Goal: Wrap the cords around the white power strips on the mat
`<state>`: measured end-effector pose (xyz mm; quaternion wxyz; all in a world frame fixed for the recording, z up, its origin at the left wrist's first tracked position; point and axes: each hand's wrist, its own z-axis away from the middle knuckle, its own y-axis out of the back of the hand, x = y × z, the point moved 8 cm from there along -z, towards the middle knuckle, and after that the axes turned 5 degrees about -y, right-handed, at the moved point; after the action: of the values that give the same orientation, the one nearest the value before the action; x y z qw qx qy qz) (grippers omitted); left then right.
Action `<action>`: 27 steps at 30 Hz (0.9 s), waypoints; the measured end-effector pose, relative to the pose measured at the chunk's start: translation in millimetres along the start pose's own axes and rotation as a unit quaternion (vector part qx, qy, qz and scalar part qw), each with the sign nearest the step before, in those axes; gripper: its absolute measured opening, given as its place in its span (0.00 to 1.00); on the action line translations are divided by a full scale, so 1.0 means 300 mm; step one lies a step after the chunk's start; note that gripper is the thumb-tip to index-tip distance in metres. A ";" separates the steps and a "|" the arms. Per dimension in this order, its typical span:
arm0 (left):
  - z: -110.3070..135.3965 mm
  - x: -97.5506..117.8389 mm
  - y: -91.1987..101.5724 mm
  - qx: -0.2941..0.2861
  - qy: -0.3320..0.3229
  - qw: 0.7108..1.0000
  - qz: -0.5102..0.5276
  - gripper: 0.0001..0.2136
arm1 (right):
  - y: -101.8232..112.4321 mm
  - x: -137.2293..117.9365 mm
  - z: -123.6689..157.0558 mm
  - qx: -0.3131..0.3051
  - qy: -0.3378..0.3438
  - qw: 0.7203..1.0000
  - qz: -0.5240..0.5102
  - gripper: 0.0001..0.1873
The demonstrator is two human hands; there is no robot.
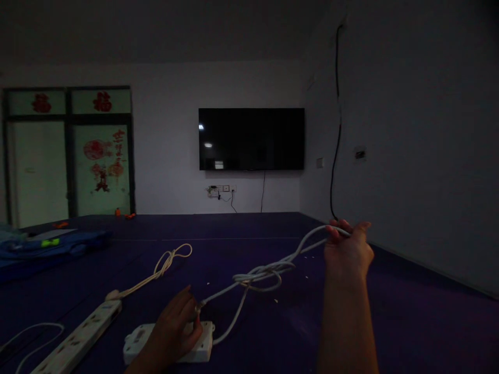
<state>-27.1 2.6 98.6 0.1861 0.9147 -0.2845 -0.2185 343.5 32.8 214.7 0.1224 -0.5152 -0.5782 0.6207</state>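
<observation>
A short white power strip [200,349] lies on the dark purple surface at the lower middle. My left hand [171,324] is over it, thumb and fingers pinched on the plug end [198,306] of a white power cord; the plug itself is mostly hidden. That cord [265,271] is bundled in a loose knot, and one strand runs back to the strip's right end. Raised at the right, my right hand [349,249] has its fingers curled round the far loop of the same cord, pulled up off the surface.
Left of my hands lies a longer power strip [80,337] with its knotted cream cord [166,265]. Blue cloth [58,246] is heaped at the far left. A black cable [335,156] hangs down the right wall behind my right hand. A television [251,139] hangs ahead.
</observation>
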 end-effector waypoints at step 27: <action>0.020 -0.059 -0.123 -0.164 0.209 0.942 0.205 0.12 | 0.047 0.434 -0.080 -0.043 -0.188 0.974 0.119 0.12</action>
<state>-27.1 40.3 81.6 0.4292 0.8186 -0.3810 -0.0236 311.4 140.1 142.7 -0.0853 -0.4593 -0.5514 0.6912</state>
